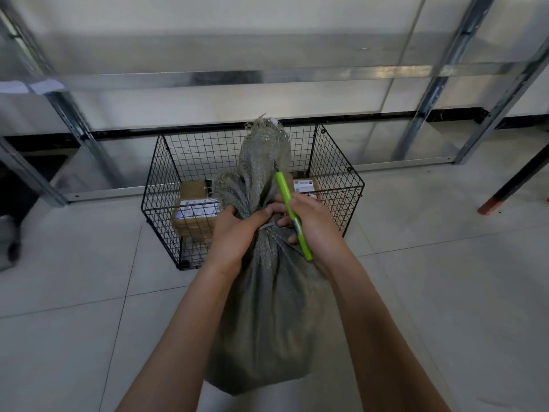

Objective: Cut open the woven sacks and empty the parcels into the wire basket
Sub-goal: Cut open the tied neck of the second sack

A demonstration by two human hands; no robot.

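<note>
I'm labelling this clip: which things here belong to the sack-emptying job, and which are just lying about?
Part of the job:
- woven sack, neck gripped by the left hand
- green cutter, held in the right hand
- wire basket
- boxed parcels already in the basket

Just about:
- metal shelf frame
- dark table leg

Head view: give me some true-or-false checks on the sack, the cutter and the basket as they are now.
1. The left hand grips the bunched neck of the woven sack. True.
2. The cutter in the right hand is red. False: it is green.
3. The wire basket holds nothing. False: cardboard parcels lie in it.
4. The woven sack is outside the wire basket, on the person's side of it. True.
</note>
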